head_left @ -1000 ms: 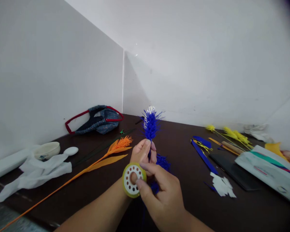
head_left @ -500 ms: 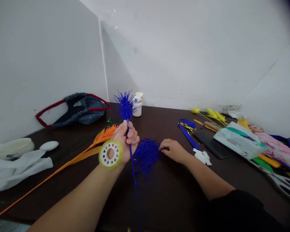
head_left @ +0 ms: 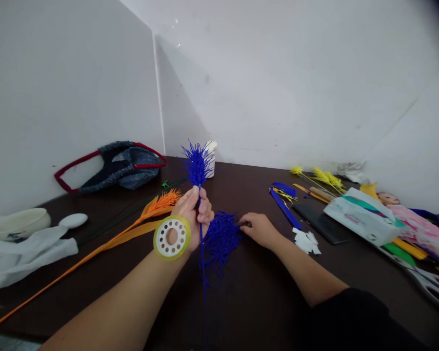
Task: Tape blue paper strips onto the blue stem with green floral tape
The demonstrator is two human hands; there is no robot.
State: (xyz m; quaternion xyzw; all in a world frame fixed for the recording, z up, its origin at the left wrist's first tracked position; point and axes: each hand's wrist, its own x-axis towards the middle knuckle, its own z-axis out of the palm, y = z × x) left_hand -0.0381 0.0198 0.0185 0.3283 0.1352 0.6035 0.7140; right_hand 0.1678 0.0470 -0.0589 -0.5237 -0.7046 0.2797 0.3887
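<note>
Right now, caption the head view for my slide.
Left hand holding a blue stalk upright, right hand at the edge of a blue pile, orange stalk at left.

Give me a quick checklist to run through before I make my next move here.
1. Blue spike gripped: ok, left hand holds it by the stem.
2. Tape roll close by: ok, at the left wrist.
3. Tape end joined to stem: cannot tell.
4. Blue pile within reach: ok, right hand is at its right edge.
5. Piece pinched in right hand: cannot tell, too small.
6. Scissors in view: ok, lying far right.
</note>
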